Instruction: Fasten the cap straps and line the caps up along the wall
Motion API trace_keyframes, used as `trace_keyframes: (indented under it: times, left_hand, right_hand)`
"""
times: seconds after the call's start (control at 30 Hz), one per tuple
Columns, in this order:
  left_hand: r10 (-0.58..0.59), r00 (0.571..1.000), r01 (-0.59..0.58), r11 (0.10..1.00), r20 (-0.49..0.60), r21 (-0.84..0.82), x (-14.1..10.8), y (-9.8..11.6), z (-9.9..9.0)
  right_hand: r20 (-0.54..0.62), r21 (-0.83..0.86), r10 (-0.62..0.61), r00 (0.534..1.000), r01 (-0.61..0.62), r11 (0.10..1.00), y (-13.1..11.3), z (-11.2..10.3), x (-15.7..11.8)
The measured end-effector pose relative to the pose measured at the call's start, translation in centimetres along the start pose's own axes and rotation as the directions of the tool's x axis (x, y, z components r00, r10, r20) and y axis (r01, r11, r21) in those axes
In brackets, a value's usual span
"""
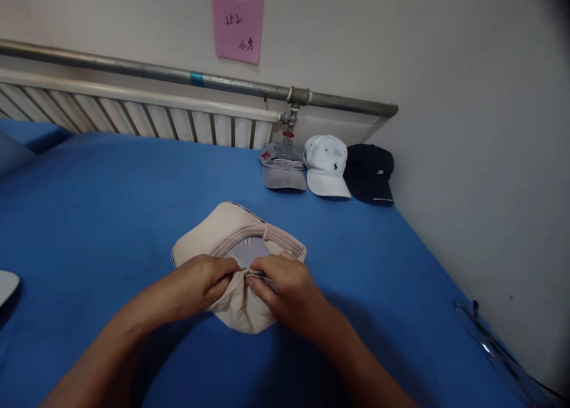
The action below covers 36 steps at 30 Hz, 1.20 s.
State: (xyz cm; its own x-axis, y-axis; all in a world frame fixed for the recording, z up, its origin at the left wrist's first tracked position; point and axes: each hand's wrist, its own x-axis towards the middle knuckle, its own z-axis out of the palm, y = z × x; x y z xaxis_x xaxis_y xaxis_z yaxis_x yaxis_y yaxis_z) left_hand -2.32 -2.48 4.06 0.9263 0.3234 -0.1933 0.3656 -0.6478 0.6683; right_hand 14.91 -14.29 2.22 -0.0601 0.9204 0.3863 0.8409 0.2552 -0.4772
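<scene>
A cream baseball cap (246, 310) is upside down above the blue surface, its brim pointing up and to the left and its inside showing. My left hand (202, 280) pinches the near edge of the cap on the left. Close beside it, my right hand (285, 283) grips the same edge, thumb and fingers closed near a small strap or buckle that is partly hidden. The fabric is bunched between the two hands. Inside the cap a pale lining and some light lettering can be seen.
Against the back stand a grey cap (284, 176), a white cap (327, 164) and a black cap (369, 173). A radiator (169, 123) and metal pipe (146, 69) run behind the blue tabletop (111, 218). Glasses (490, 342) lie at the right edge.
</scene>
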Motion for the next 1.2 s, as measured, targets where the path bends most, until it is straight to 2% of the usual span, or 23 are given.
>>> trace_keyframes:
  times: [0.3, 0.37, 0.43, 0.5, 0.53, 0.63, 0.77, 0.87, 0.97, 1.07, 1.2]
  left_hand:
    - [0.031, 0.996, -0.026, 0.998, -0.078, 0.065, 0.2, -0.5, -0.3]
    - [0.015, 0.986, -0.012, 1.0, -0.166, 0.018, 0.0, -0.2, -0.5]
    - [0.028, 0.95, -0.035, 0.999, -0.31, -0.017, -0.4, 0.4, -0.5]
    - [0.071, 0.917, -0.086, 0.996, -0.393, -0.022, -0.8, 1.0, -0.4]
    - [0.085, 0.917, -0.101, 0.995, -0.389, -0.022, -1.0, 1.2, -0.2]
    - [0.058, 0.954, -0.075, 0.996, -0.294, -0.046, -1.3, 1.3, 0.2]
    - [0.0, 0.978, -0.02, 0.995, -0.208, -0.094, -1.1, 0.9, 0.2]
    - [0.047, 0.993, -0.057, 0.993, -0.107, -0.098, -1.0, 0.7, -0.2]
    - [0.091, 0.996, -0.088, 0.985, 0.018, -0.151, -1.2, 0.6, -0.5]
    - [0.07, 0.994, -0.049, 0.972, 0.085, -0.228, -1.5, 0.6, -0.7]
    - [0.07, 0.994, -0.038, 0.936, 0.079, -0.349, -1.7, 0.7, -0.9]
  right_hand:
    - [-0.031, 0.015, 0.049, 0.998, -0.048, 0.999, -0.1, -0.5, -0.1]
    - [-0.087, 0.007, 0.039, 0.995, -0.039, 0.999, 0.2, -0.7, 0.0]
    - [-0.153, -0.028, 0.022, 0.988, -0.026, 0.999, 0.4, -1.0, 0.0]
    - [-0.199, -0.066, -0.008, 0.98, -0.005, 0.998, 0.4, -1.3, -0.1]
    - [-0.209, -0.076, -0.017, 0.978, 0.001, 0.997, 0.4, -1.4, -0.1]
    - [-0.206, -0.057, -0.027, 0.978, 0.016, 0.998, 0.2, -1.9, -0.1]
    - [-0.145, 0.153, -0.001, 0.989, 0.024, 0.988, 0.2, -3.2, -0.3]
    - [-0.02, 0.384, 0.069, 0.997, -0.056, 0.922, 0.3, -4.0, -0.4]
    - [0.071, 0.548, 0.163, 0.984, -0.175, 0.818, 0.5, -4.0, -0.3]
    - [0.065, 0.6, 0.241, 0.968, -0.231, 0.766, 0.5, -3.4, -0.2]
    - [0.067, 0.659, 0.279, 0.958, -0.252, 0.708, 0.2, -3.0, 0.0]
